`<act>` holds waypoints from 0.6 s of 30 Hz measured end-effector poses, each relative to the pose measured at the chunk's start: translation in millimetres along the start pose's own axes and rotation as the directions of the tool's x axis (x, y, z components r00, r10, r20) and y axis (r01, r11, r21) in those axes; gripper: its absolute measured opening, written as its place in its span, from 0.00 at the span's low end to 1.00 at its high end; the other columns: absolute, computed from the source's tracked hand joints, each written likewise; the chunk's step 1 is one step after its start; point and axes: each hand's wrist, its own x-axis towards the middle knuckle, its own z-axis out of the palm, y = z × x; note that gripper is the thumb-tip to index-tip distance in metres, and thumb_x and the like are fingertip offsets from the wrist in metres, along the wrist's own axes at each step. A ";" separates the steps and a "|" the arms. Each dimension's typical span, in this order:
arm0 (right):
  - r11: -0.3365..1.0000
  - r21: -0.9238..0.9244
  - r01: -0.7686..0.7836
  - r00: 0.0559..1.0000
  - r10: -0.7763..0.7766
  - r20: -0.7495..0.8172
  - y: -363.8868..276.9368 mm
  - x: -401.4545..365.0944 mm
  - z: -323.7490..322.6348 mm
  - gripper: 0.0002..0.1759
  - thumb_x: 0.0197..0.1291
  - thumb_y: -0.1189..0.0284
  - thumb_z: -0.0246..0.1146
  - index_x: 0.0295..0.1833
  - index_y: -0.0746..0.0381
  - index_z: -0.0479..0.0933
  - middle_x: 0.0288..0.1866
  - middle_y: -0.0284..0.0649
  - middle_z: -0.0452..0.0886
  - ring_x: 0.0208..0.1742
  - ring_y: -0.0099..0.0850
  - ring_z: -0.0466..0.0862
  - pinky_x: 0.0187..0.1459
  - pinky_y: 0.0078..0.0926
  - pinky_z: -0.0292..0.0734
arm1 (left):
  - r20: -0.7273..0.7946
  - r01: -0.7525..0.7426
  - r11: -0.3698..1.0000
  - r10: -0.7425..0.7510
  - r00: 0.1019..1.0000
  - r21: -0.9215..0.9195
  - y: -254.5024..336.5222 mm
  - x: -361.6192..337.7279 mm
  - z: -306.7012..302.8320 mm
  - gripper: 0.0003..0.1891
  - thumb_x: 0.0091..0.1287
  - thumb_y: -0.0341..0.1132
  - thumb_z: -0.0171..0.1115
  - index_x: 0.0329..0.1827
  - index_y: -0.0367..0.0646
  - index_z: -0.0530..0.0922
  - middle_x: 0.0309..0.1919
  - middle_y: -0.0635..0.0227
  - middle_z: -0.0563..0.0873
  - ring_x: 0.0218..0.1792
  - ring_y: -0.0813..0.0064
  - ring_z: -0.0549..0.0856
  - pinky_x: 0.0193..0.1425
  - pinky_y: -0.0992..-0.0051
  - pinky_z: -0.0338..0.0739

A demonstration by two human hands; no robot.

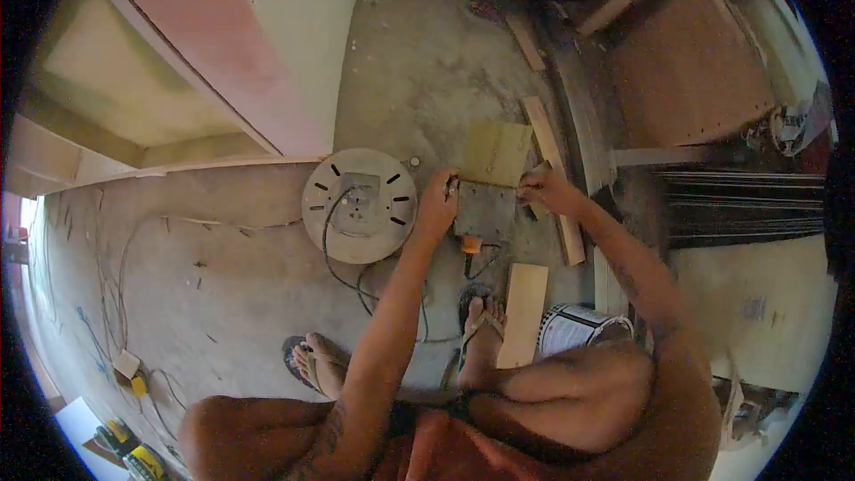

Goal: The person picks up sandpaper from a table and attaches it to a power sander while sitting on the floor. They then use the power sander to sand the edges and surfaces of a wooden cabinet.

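Note:
A grey square plate point(485, 211) lies on the floor in front of me, with an orange-and-black corded part point(470, 246) showing at its near edge. My left hand point(436, 205) is closed at the plate's left edge. On the opposite side, my right hand point(547, 192) has its fingers pinched together at the right corner, beside a small brown piece; what they grip is too small to make out. A yellowish square sheet point(499, 152) meets the plate's far edge. Whether the two are joined cannot be seen.
Left of my hands is a round cable reel point(360, 249) with its cord running toward my feet. Wooden strips point(554, 180), a short board point(524, 312) and a white bucket point(579, 328) lie to the right. A large pink-and-white panel point(294, 44) stands at upper left.

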 end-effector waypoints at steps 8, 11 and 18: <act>0.989 0.106 -0.107 0.994 0.108 -0.005 -9.2 -3.1 -0.2 0.11 0.66 0.71 0.62 0.43 0.70 0.80 0.38 0.40 0.85 0.40 0.27 0.84 0.46 0.27 0.78 | -0.011 0.030 0.998 -0.029 1.000 0.062 6.9 0.1 -0.8 0.13 0.67 0.25 0.53 0.53 0.37 0.75 0.47 0.48 0.80 0.50 0.46 0.79 0.55 0.59 0.72; 0.997 0.018 -0.070 0.997 0.070 -0.018 -9.5 -4.8 -2.8 0.11 0.66 0.71 0.61 0.42 0.70 0.81 0.38 0.40 0.85 0.41 0.29 0.84 0.47 0.28 0.78 | -0.063 -0.039 0.994 0.045 0.997 0.100 -1.6 0.1 2.7 0.13 0.65 0.25 0.54 0.52 0.38 0.76 0.45 0.49 0.80 0.49 0.46 0.79 0.55 0.59 0.72; 0.934 -0.349 0.080 0.995 -0.097 -0.030 51.4 7.3 1.4 0.13 0.66 0.66 0.60 0.40 0.66 0.81 0.33 0.40 0.84 0.40 0.33 0.85 0.46 0.29 0.78 | -0.070 -0.049 0.997 0.053 0.996 0.067 8.4 -2.0 2.7 0.09 0.65 0.25 0.52 0.47 0.36 0.75 0.44 0.48 0.80 0.47 0.48 0.79 0.53 0.60 0.73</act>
